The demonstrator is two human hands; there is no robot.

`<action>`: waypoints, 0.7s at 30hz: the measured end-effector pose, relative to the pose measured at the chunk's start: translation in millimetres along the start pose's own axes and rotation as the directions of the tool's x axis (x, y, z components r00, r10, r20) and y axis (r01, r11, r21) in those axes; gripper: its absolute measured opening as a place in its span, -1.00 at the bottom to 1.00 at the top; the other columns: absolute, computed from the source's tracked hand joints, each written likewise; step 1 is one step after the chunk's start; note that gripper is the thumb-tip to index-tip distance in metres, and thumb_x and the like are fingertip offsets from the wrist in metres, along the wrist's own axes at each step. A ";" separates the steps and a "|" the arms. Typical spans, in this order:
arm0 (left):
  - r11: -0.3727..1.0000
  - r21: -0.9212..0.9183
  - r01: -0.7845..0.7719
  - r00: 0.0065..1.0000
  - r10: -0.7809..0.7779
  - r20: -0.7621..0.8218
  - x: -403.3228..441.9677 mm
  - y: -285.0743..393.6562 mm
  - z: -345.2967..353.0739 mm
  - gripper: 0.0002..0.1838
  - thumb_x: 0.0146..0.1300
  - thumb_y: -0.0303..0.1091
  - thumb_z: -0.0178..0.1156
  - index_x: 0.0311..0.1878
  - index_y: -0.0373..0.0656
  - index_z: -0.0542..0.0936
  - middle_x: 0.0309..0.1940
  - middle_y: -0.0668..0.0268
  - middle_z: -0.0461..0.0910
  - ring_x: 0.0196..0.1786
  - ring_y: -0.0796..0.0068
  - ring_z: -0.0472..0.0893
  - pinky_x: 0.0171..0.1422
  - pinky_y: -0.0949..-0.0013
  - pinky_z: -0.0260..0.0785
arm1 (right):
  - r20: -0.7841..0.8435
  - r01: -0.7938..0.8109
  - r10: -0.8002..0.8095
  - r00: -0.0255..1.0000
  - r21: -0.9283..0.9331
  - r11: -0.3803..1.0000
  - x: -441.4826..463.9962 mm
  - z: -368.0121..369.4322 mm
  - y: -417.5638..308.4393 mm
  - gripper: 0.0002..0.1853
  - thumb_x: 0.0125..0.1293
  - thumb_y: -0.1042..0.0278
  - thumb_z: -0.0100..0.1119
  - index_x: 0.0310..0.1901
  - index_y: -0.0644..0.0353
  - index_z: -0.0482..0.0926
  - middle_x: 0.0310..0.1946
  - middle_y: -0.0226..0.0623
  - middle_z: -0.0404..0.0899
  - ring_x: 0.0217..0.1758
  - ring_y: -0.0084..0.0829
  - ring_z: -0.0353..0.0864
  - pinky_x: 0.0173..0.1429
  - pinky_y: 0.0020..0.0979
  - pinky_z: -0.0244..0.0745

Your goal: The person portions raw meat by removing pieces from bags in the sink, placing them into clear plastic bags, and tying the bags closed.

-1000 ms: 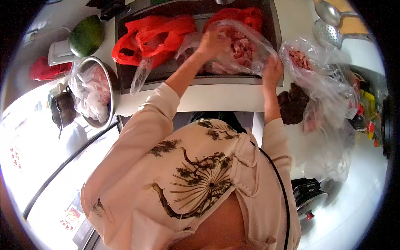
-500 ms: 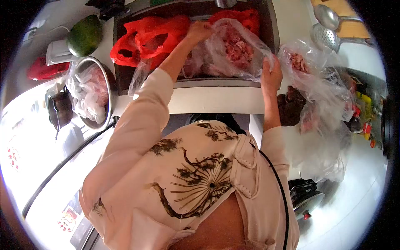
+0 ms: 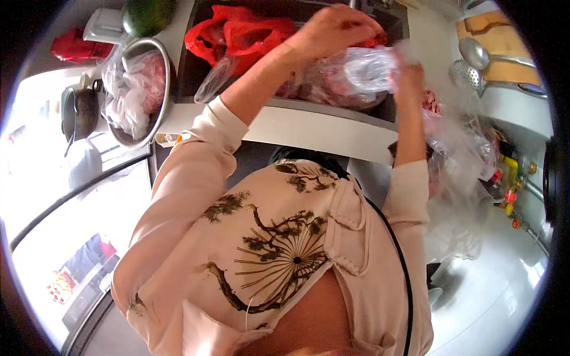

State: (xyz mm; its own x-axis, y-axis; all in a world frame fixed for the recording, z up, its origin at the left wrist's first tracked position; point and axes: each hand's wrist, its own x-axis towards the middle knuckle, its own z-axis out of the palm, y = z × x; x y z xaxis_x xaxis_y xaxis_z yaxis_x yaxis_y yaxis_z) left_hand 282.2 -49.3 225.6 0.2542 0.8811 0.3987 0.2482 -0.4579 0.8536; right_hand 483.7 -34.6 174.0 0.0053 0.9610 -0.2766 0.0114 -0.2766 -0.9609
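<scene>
A clear plastic bag (image 3: 356,74) of meat lies in the dark sink (image 3: 377,113), its top gathered toward the right. My right hand (image 3: 408,74) is closed on the bag's gathered end, partly smeared by motion. Above the bag and over the sink's far part is my left hand (image 3: 338,29), its fingers blurred and partly hidden. A red plastic bag (image 3: 237,35) sits in the left of the sink, with more red plastic behind the left hand. Beside the right wrist is another clear bag (image 3: 457,133) with meat pieces.
On the left stand a metal bowl (image 3: 167,101) holding bagged meat, a dark pot (image 3: 83,110) and a green melon (image 3: 145,15). A ladle (image 3: 474,53), a slotted spoon (image 3: 466,76) and wooden boards (image 3: 504,41) are at the upper right. Bottles (image 3: 504,169) stand at the right.
My left hand has moved up and to the right, over the bag. My right hand has risen with the bag's end, which is now gathered instead of spread. The view has shifted.
</scene>
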 end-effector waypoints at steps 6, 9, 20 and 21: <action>0.400 0.910 0.114 0.884 -0.458 0.091 -98.5 -91.2 -11.9 -0.07 -0.24 0.15 0.38 0.24 -0.02 0.30 0.02 0.11 0.48 0.03 0.15 0.52 0.04 0.15 0.44 | 0.095 -0.030 -0.034 0.995 0.600 0.800 -8.7 -46.3 -68.0 -0.73 0.41 0.24 -0.12 -0.22 0.25 0.51 -0.37 -0.34 0.54 -0.48 -0.55 0.47 -0.50 -0.54 0.40; 0.398 0.907 0.139 0.791 -0.595 0.139 -138.9 -137.6 -4.7 0.00 -0.34 0.20 0.39 0.23 -0.06 0.30 0.06 0.08 0.46 0.06 0.10 0.50 0.04 0.10 0.43 | 0.293 -0.085 -0.146 0.945 0.651 0.754 -17.9 -54.8 -87.4 -0.74 0.41 0.25 -0.12 -0.20 0.26 0.50 -0.33 -0.32 0.54 -0.38 -0.49 0.49 -0.41 -0.46 0.45; 0.345 0.897 0.275 0.761 -0.649 0.016 -161.4 -215.5 5.7 -0.52 0.08 -0.07 0.10 0.00 -0.16 0.45 -0.12 0.03 0.54 -0.10 0.13 0.54 0.00 0.18 0.41 | 0.059 -0.032 -0.019 0.998 0.742 0.670 -35.0 -77.5 -111.8 -0.69 0.43 0.28 -0.21 0.02 0.30 0.41 -0.02 -0.14 0.47 0.04 -0.27 0.45 0.16 -0.19 0.36; 0.358 0.889 0.286 0.770 -0.638 0.009 -159.2 -229.7 4.3 -0.57 0.13 -0.09 0.07 -0.02 -0.17 0.46 -0.14 0.03 0.54 -0.12 0.14 0.55 -0.01 0.19 0.41 | -0.107 0.054 0.030 0.994 0.693 0.719 -37.2 -74.5 -111.6 -0.68 0.43 0.28 -0.21 0.04 0.31 0.40 0.00 -0.13 0.46 0.05 -0.26 0.44 0.18 -0.17 0.35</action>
State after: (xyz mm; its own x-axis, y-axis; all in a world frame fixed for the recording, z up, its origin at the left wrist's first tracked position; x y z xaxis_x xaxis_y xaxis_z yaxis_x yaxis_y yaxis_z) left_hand 188.8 -84.9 -35.4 0.0461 0.9695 -0.2407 0.9924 -0.0170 0.1215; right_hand 556.8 -39.6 292.5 0.1129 0.9466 -0.3019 -0.6848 -0.1460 -0.7139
